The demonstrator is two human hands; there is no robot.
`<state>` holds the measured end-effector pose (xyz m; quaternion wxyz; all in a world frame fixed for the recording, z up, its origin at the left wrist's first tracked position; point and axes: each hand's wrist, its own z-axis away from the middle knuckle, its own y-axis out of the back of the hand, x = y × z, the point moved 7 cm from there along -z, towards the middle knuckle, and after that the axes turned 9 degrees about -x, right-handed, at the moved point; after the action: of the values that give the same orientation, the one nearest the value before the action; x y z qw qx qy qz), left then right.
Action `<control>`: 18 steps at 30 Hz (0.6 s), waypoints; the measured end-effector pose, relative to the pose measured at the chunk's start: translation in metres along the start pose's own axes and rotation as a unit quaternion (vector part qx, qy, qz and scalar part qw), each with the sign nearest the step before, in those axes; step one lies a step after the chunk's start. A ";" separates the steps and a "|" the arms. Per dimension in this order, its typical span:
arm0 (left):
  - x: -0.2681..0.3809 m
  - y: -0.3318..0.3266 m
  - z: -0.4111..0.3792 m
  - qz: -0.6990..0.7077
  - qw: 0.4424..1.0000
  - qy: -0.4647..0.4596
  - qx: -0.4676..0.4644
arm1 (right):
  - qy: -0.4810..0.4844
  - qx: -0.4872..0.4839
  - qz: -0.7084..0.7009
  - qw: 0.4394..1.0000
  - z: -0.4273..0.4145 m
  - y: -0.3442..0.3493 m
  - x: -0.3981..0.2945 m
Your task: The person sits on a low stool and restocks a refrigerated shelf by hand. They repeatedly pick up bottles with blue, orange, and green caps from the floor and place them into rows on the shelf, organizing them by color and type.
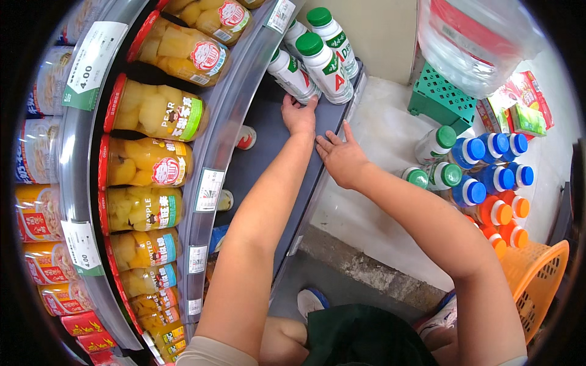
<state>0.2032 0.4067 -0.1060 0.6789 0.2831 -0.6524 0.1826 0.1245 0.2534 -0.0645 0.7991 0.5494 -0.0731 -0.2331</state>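
Observation:
White bottles with green caps (324, 68) stand grouped at the far end of the grey bottom shelf (293, 192). My left hand (300, 116) is at the base of the nearest left bottle (293, 75), thumb and fingers around its lower end. Part of that bottle lies behind its neighbour and the shelf above. My right hand (343, 158) rests at the shelf's front edge, fingers spread and holding nothing.
Jars of fruit (160, 110) line the shelf above, behind a clear price rail (201, 192). On the floor at right are green-capped bottles (435, 144), blue-capped bottles (471, 192), orange-capped bottles (496, 212), a green crate (442, 96) and an orange basket (535, 279).

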 end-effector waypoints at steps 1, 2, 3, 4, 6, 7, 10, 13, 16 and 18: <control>0.003 -0.004 0.001 0.003 1.000 0.001 -0.011 | -0.006 0.010 -0.010 1.000 0.003 0.002 0.003; 0.005 -0.009 0.001 0.006 1.000 0.002 -0.023 | -0.012 0.019 -0.021 1.000 0.007 0.004 0.007; 0.011 -0.017 0.003 0.026 0.999 0.010 -0.040 | -0.020 0.028 -0.031 0.999 0.011 0.005 0.012; 0.018 -0.024 0.005 0.045 0.997 0.017 -0.054 | -0.022 0.028 -0.041 0.999 0.015 0.006 0.016; 0.026 -0.028 0.007 0.047 0.997 0.015 -0.066 | -0.025 0.030 -0.062 0.997 0.024 0.012 0.021; 0.028 -0.027 0.007 0.029 0.998 0.005 -0.064 | -0.022 0.031 -0.069 0.997 0.028 0.017 0.021; 0.033 -0.034 0.012 -0.002 0.998 0.004 -0.067 | -0.017 0.044 -0.087 0.995 0.042 0.026 0.025; 0.038 -0.039 0.014 -0.026 0.996 0.030 -0.082 | 0.002 0.069 -0.109 0.992 0.057 0.036 0.025; 0.039 -0.027 0.011 -0.046 0.993 0.039 -0.104 | 0.035 0.175 -0.107 0.978 0.081 0.057 0.020; 0.029 -0.004 0.018 -0.050 0.995 0.033 -0.074 | 0.102 0.168 -0.203 0.959 0.095 0.072 0.022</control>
<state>0.1941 0.3893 -0.0781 0.7274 0.2579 -0.6265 0.1088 0.1296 0.1835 0.0349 0.6343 0.6998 0.0843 -0.3176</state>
